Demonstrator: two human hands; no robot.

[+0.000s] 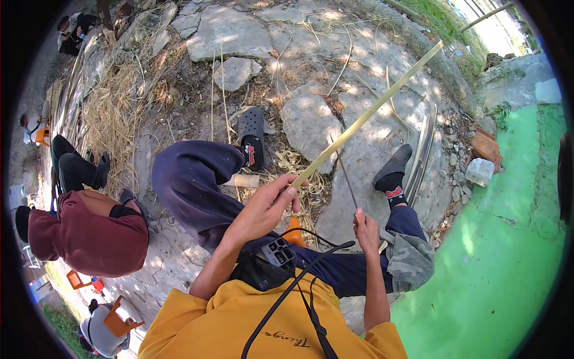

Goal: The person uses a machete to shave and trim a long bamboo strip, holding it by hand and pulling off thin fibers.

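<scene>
Running from frame centre to the upper right in the head view, a long pale bamboo strip (365, 116) is pinched at its near end by the closed left hand (266, 209). It is judged light, springy, sharp-edged. The right hand (366, 230) is closed around a thin blade (345, 173).

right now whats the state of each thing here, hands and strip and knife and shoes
left hand: closed around the near end of the bamboo strip
bamboo strip: held up, slanting away to the upper right, off the ground
right hand: gripped on the knife handle
knife: blade pointing up, tip near the strip
black clog: lying loose on the ground, not worn
grey cloth: draped over the right knee
</scene>
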